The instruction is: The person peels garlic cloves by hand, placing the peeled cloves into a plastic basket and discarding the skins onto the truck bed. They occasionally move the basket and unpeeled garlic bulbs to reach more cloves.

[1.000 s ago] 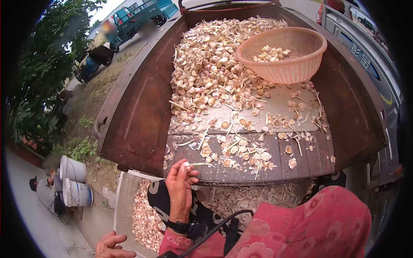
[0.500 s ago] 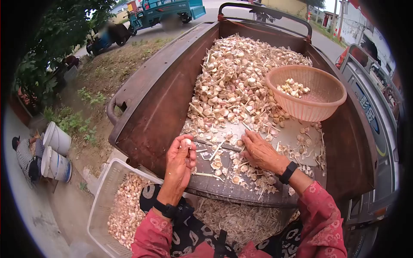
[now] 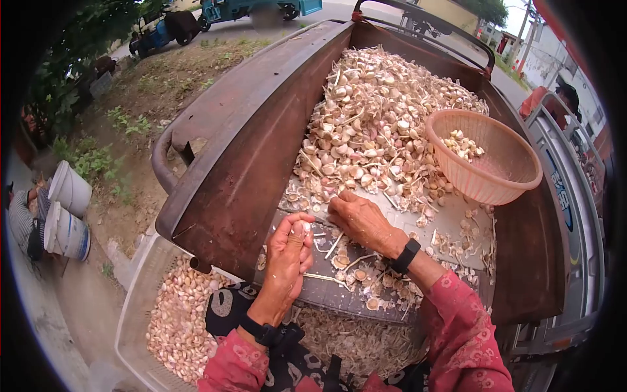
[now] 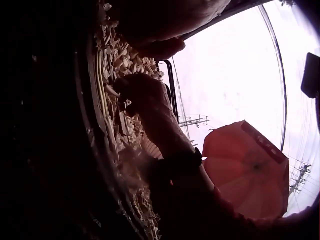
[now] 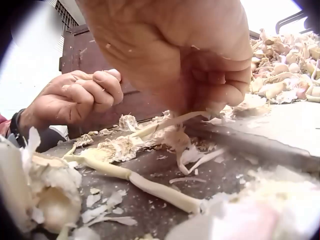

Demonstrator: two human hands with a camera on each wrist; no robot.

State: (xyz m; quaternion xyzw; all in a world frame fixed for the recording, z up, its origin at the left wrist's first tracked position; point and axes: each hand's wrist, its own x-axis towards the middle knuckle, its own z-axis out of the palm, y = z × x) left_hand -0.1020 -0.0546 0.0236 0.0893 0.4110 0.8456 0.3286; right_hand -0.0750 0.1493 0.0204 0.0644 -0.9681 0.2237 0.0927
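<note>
My left hand (image 3: 284, 261) pinches a whitish piece of garlic (image 3: 307, 227) between thumb and fingers at the front left of the board. Close beside it, my right hand (image 3: 366, 225) is low over the board, fingers curled downward. A thin dark strip (image 3: 324, 222) shows between the hands; I cannot tell if the right hand holds it. In the right wrist view, the right hand's fingertips are hidden behind the fist, just above scraps and a dry garlic stem (image 5: 155, 190). Behind the hands rises a heap of garlic (image 3: 385, 124).
An orange plastic basket (image 3: 483, 189) with some garlic inside leans on the heap's right side. Rusty metal cart walls (image 3: 261, 189) flank the board. A pale crate (image 3: 125, 313) of cloves stands lower left. A red umbrella (image 4: 250, 175) shows overhead in the left wrist view.
The right hand came onto the board, then moved left toward the left hand, which keeps hold of the garlic. A hand seen at the lower left one second ago is gone from there.
</note>
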